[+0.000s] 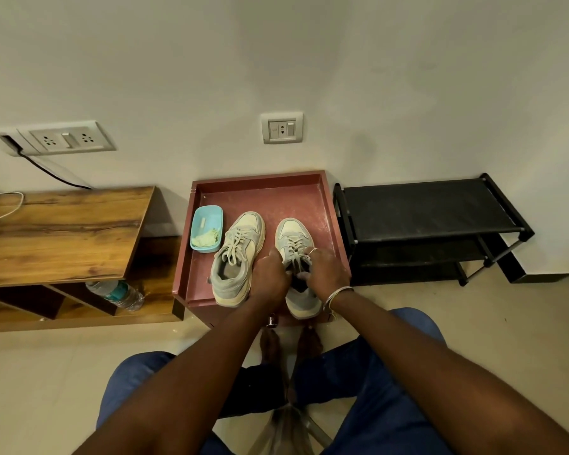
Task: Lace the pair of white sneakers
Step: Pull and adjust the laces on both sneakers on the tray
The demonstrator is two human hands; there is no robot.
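Two white and grey sneakers stand side by side, toes toward the wall, on a reddish-brown tray-topped stand. The left sneaker shows laces threaded loosely up its front. Both my hands are on the right sneaker, over its upper eyelets and tongue. My left hand has its fingers curled at the shoe's left side. My right hand, with a ring and bangles at the wrist, pinches the lace near the top. The lace ends are hidden under my fingers.
A light blue plastic box with small items sits at the tray's left. A wooden shelf unit with a water bottle stands to the left, a black shoe rack to the right. My knees and bare feet are below.
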